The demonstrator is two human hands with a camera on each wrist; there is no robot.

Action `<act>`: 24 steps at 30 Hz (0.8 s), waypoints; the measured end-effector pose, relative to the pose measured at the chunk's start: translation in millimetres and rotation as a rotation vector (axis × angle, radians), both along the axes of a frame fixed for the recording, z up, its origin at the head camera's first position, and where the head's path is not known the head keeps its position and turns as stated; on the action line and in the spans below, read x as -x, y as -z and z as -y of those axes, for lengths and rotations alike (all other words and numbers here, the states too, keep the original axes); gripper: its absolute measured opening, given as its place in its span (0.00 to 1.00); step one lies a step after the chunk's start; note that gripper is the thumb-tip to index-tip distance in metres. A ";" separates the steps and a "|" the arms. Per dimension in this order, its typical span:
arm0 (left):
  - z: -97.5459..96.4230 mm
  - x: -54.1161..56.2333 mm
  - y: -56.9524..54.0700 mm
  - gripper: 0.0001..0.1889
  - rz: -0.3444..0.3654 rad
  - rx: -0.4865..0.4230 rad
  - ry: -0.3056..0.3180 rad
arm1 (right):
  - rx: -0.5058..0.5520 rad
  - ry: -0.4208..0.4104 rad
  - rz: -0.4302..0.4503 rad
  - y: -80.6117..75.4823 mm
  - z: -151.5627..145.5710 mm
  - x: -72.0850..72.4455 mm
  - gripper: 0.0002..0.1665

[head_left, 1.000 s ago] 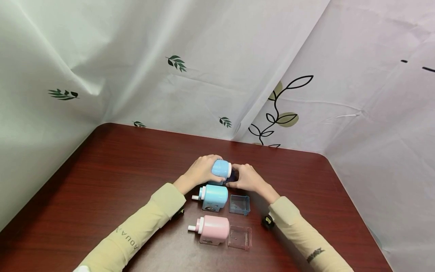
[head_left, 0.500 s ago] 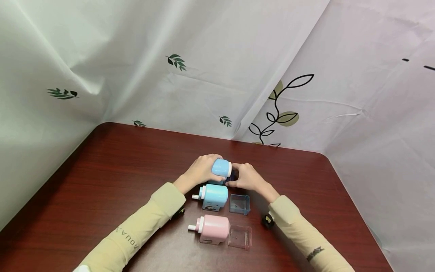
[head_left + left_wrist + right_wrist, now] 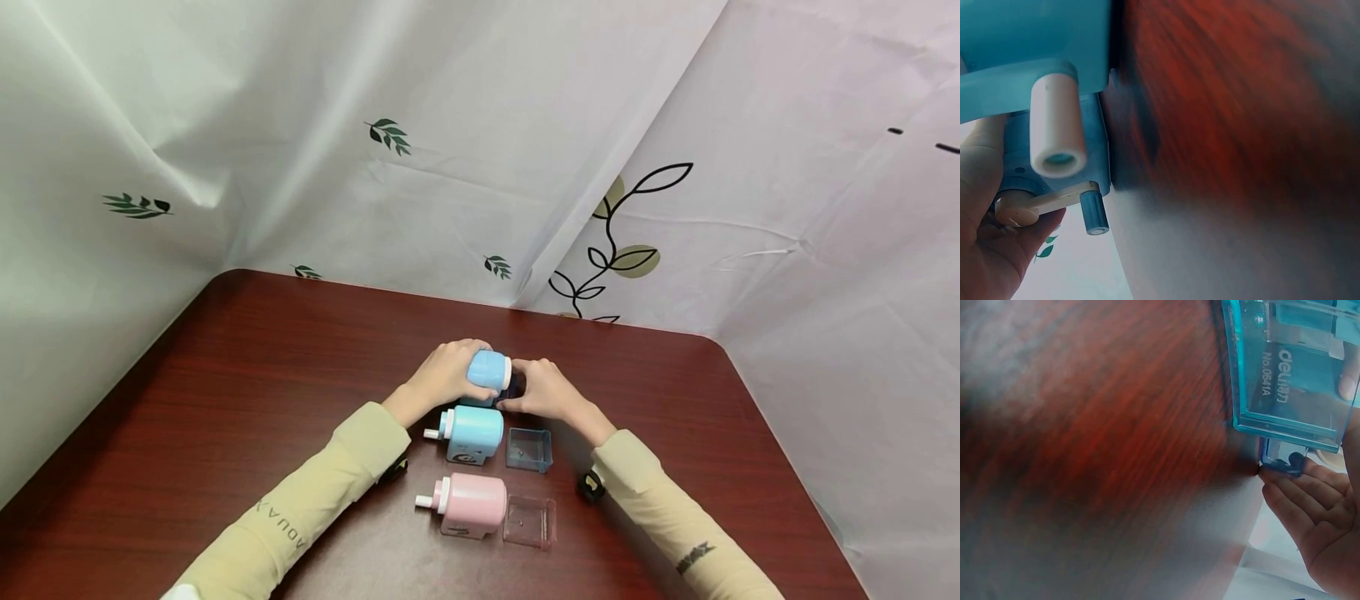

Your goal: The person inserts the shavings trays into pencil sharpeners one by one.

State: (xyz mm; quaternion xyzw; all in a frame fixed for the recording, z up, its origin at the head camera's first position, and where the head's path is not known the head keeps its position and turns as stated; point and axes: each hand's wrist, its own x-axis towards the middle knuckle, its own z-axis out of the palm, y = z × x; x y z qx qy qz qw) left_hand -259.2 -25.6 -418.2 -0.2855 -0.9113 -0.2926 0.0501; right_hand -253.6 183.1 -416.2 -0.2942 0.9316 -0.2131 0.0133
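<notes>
Leaf-print cloth (image 3: 300,125) hangs behind a reddish-brown table (image 3: 322,342), where the left hand (image 3: 441,377) grips the farthest blue sharpener (image 3: 486,372) and the right hand (image 3: 549,392) holds a dark blue tray (image 3: 517,387) at its side; a light blue sharpener (image 3: 478,427) and a pink sharpener (image 3: 477,500) stand nearer

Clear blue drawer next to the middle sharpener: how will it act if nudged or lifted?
The clear blue drawer is probably light and stiff, given its thin, see-through plastic walls. Its glossy faces may be slippery to pinch. Boxy and flat on the table, it should slide rather than roll.
</notes>
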 end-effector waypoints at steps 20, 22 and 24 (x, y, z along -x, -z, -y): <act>-0.1 0.5 -0.6 0.34 -0.009 -0.007 0.011 | 0.007 -0.002 -0.008 2.5 1.4 4.0 0.30; 0.2 0.2 -0.9 0.34 -0.009 -0.006 0.011 | 0.005 -0.003 -0.003 2.7 1.6 4.0 0.30; 0.3 -0.1 -1.3 0.34 -0.008 -0.004 0.012 | 0.007 -0.001 0.003 3.0 1.8 3.9 0.31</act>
